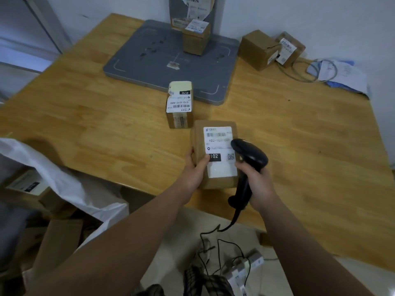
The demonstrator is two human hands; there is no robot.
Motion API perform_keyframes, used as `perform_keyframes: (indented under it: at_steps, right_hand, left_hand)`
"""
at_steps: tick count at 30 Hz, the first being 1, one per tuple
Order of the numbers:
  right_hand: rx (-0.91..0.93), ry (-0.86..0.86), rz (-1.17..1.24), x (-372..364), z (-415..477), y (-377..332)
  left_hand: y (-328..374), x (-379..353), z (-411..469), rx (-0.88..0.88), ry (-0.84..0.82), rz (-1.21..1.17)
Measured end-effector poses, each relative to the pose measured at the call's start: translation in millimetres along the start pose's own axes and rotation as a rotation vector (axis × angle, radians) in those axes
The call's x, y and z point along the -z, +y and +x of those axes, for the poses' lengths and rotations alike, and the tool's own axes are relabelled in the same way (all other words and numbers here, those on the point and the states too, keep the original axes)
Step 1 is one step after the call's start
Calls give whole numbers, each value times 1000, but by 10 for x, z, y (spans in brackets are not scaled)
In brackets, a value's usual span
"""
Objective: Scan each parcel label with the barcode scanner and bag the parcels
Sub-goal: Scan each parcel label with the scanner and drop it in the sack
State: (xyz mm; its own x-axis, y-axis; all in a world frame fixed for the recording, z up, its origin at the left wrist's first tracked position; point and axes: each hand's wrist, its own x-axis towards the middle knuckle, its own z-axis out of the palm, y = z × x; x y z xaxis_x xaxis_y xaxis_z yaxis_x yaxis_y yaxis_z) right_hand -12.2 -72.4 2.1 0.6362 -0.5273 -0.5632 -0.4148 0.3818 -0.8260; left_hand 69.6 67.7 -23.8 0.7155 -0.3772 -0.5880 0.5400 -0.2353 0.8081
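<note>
Brown cardboard, five times over, up on the wooden worktop (85, 124), all placed here against one grey pad (149, 60). On the pad, near its far edge: one upright parcel (193, 42) with a white label on top. Just right of the pad: a pair of parcels (257, 50) touching each other, labels on their sides. Just in front of the pad's near edge: parcel 070 (180, 103), label facing up. Nearer again than that, in front of the pad and over the worktop's near edge: parcel 102 (215, 133), label facing up.

Grips parcel 102 at its left side with the left hand (193, 170), thumb lying on the label beside the black 102 mark, fingers (189, 154) curled round the edge. Holds one black scanner (250, 159) in the right hand (259, 182), fingers wrapped tight round the handle, head pointed at the label and overlapping its right edge. Cannot tell whether head and label touch. From the handle's foot, one thin black cord (213, 231) down to the floor.

Far left of the pad and below worktop level: one white bag (64, 184), with a sixth labelled box (27, 189) showing beside it. Cannot tell whether in or under the bag.

Right of the pad, past the pair: one loop of grey cable (299, 75) and some papers (344, 73).
</note>
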Motion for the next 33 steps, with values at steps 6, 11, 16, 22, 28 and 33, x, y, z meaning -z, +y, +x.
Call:
perform_keyframes:
  at_steps: [6, 11, 16, 22, 28, 33]
  right_hand:
    - [71, 40, 159, -494, -702, 434]
    - [136, -149, 3, -1435, -1287, 915]
    - [147, -358, -180, -2256, -1666, 1420]
    - [196, -382, -365, -2844, -1823, 1818]
    - [213, -442, -543, -3259, -1851, 2040]
    - [207, -489, -606, -3557, -1842, 2227]
  left_hand:
    - [-241, 892, -632, -176, -32, 15]
    - [-683, 2054, -1194, -189, 147, 4]
    - [-1159, 3000, -1741, -149, 305, -80]
    - [-1581, 3831, -2040, -138, 611, 256]
    - [-1835, 4423, -2124, -65, 686, 1239]
    - [-2090, 4731, -1856, 182, 603, 1478]
